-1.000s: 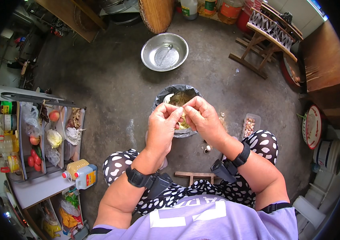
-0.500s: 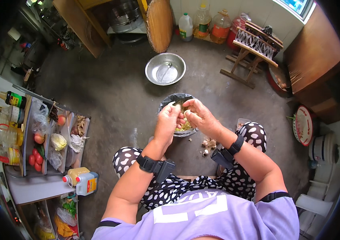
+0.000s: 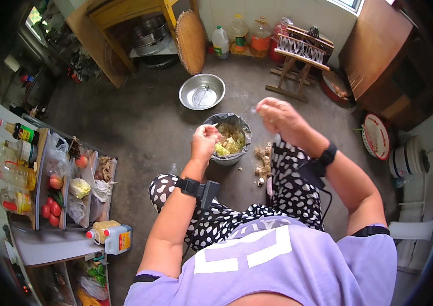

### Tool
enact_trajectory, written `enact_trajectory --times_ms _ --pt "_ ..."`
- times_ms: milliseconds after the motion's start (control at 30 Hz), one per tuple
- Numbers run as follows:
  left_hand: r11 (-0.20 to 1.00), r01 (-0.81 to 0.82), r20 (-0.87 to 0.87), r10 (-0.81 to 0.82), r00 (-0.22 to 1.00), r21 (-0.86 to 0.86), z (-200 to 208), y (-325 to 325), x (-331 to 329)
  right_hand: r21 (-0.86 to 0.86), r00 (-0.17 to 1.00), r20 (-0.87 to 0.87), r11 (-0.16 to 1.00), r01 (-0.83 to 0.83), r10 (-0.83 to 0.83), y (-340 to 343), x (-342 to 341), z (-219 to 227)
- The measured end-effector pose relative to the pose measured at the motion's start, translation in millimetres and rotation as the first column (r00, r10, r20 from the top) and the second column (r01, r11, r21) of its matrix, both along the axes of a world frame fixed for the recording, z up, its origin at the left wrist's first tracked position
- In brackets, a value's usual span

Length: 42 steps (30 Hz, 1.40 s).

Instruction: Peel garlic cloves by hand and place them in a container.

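My left hand (image 3: 205,141) is over the near left rim of a bin (image 3: 225,159) lined with a dark bag. Its fingers pinch a small pale piece that looks like a garlic clove (image 3: 214,125). Inside the bin lie yellow-green leaves and peelings (image 3: 232,143). My right hand (image 3: 280,118) is up to the right of the bin, apart from it, with its fingers curled together. Motion blurs its fingertips, so what they hold is unclear. Garlic bulbs and loose skins (image 3: 263,166) lie on the floor beside my right knee.
A steel basin (image 3: 202,104) with a spoon stands beyond the bin. Oil jugs (image 3: 260,38), a wooden folding stool (image 3: 300,58) and a tall round board (image 3: 191,43) line the far side. On the left is a vegetable rack (image 3: 91,199); on the right, an enamel basin (image 3: 376,135).
My hands, close together over the bin before, have parted. The right hand has swung up and right; the left has shifted slightly left. The view has moved, and the bin's contents now show.
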<state>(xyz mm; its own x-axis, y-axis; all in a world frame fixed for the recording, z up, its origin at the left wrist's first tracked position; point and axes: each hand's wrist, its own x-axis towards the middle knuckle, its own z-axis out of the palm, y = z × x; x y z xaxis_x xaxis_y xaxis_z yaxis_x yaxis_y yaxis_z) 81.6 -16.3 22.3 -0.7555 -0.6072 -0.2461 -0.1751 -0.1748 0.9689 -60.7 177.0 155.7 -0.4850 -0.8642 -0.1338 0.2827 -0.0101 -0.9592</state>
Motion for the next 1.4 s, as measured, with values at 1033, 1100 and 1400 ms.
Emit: enact_trajectory --times_ms 1033,1100,1400 --pt "0.987 0.160 0.348 -0.149 0.926 -0.001 -2.8 13.1 -12.8 0.587 0.423 0.455 0.621 0.519 -0.783 236.6 -114.7 -349.7" --pt "0.990 0.132 0.341 -0.141 0.930 0.050 -3.6 15.0 -19.7 0.592 0.373 0.449 0.583 0.557 -0.812 232.9 -122.0 -364.5" --pt "0.961 -0.044 0.226 -0.020 0.974 0.274 3.3 30.3 -57.3 0.652 0.661 0.271 0.639 0.409 -0.700 173.7 -121.0 -313.4"
